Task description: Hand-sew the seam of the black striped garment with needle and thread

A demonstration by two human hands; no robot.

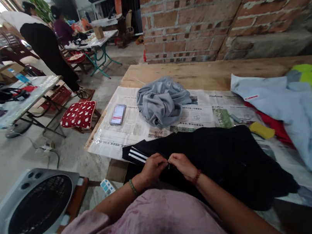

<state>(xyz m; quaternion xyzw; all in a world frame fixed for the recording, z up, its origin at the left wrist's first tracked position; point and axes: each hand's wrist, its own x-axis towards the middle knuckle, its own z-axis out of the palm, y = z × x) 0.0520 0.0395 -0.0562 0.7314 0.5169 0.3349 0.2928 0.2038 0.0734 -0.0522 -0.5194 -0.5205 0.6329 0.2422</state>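
A black garment with white stripes near one end lies across the table's front edge, partly hanging toward my lap. My left hand is closed in a pinch on its near edge, beside the stripes. Just to the right, my right hand pinches the same edge, thumb and fingertips almost touching those of the left. A tiny pale sliver shows below the right fingertips; what it is, I cannot make out. Behind the hands sits a crumpled grey cloth, and left of that a phone lies flat.
Newspaper under clear plastic covers the wooden table. A yellow sponge-like piece and a light blue garment lie at the right. A fan stands at lower left, a red-cushioned stool beyond it. People are at other tables.
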